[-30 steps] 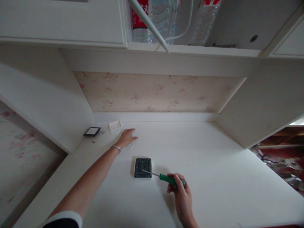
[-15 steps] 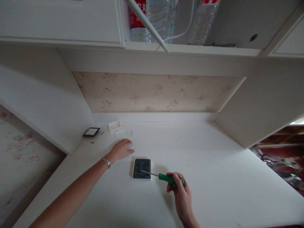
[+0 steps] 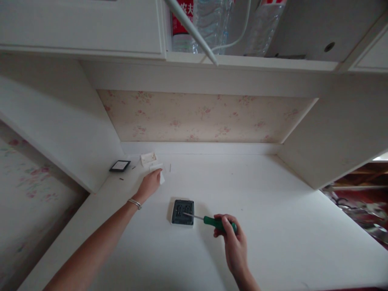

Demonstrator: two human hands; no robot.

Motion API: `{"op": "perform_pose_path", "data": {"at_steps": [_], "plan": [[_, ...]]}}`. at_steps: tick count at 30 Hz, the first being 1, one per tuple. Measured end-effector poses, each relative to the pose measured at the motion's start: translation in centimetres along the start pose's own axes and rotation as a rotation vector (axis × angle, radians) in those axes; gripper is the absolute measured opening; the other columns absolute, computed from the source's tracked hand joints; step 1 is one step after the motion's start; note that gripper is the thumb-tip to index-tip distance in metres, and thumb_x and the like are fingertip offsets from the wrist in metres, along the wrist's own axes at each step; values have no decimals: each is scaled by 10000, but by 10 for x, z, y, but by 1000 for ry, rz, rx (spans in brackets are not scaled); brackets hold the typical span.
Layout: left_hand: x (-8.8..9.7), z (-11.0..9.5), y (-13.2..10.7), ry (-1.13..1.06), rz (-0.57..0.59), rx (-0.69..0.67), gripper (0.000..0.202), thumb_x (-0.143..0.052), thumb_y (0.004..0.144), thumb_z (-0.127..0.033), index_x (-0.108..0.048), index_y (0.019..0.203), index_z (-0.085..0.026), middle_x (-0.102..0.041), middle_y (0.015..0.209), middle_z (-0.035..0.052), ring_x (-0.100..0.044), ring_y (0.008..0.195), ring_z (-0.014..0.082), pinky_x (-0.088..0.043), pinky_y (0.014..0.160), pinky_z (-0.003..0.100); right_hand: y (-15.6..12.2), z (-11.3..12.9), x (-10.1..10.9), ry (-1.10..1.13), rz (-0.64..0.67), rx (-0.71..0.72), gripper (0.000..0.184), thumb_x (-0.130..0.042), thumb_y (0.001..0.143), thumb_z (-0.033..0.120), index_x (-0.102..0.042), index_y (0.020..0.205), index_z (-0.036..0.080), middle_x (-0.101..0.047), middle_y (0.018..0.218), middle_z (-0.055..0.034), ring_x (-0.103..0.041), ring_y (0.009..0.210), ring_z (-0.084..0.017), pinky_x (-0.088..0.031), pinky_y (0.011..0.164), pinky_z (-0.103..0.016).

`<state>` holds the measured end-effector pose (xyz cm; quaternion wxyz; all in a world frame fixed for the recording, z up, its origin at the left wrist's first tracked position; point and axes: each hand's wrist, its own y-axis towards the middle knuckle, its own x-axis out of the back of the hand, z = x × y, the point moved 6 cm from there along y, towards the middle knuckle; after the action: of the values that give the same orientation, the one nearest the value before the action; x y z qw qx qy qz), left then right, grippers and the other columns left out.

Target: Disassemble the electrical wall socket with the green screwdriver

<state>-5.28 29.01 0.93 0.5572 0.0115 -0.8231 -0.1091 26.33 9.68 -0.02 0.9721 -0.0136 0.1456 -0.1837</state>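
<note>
My right hand (image 3: 232,238) is wrapped round the green handle of a screwdriver (image 3: 214,221). The shaft points left, and its tip is over a square socket or switch panel (image 3: 182,212) that lies on the white desktop with its dark back up and a white rim showing. Farther back and to the left, my left hand (image 3: 150,184), with a silver bracelet at the wrist, is closed on a small white plastic piece (image 3: 162,178). Just beyond its fingers lies a flat white cover plate (image 3: 155,166), partly hidden. Behind that is a white plastic frame (image 3: 148,158).
At the desk's left rear lies a dark square part with a pale label (image 3: 120,165), near small screws (image 3: 121,179). A thin pin (image 3: 170,167) lies right of the plates. Side panels flank the desk. Overhead, a white rod (image 3: 194,32) hangs before a shelf of plastic bottles (image 3: 207,26).
My left hand has moved back and slightly left, toward the white plates, with the white piece in its fingers. The screwdriver stays over the panel, while the view has shifted slightly.
</note>
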Motion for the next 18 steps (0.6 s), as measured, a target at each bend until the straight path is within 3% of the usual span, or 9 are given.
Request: {"op": "perform_pose_path", "data": {"at_steps": [5,11,15,18], "plan": [[1,34,-8,-49,-20,188,305,-380,888,-249,-596,1086,-165,-703,793,46,-673,707,175,-504,688,265,9,27,0,-8,-70,134,253,-625,767,415,-586,862,184,-674,862,-77,-567,580,-147,-445,533,-297],[11,45,-31,-90,-108,233,294,-394,876,-271,-598,1063,-171,-677,993,81,-652,894,210,-499,809,317,23,59,-13,17,-157,277,200,-578,813,392,-534,887,211,-634,794,-29,-574,714,-149,-421,598,-270],[14,19,-56,-180,-128,147,312,-428,866,-312,-568,1111,-180,-595,1160,84,-621,981,187,-493,870,301,34,71,-32,117,-185,283,195,-565,819,400,-517,836,212,-550,696,33,-557,703,-111,-440,702,-279],[6,-24,-82,-425,18,-85,451,-502,842,-421,-484,1247,-222,-495,1307,70,-506,1179,202,-458,953,327,40,75,-58,229,-61,228,205,-575,811,398,-483,804,215,-493,667,59,-523,581,-79,-433,575,-235]]}}
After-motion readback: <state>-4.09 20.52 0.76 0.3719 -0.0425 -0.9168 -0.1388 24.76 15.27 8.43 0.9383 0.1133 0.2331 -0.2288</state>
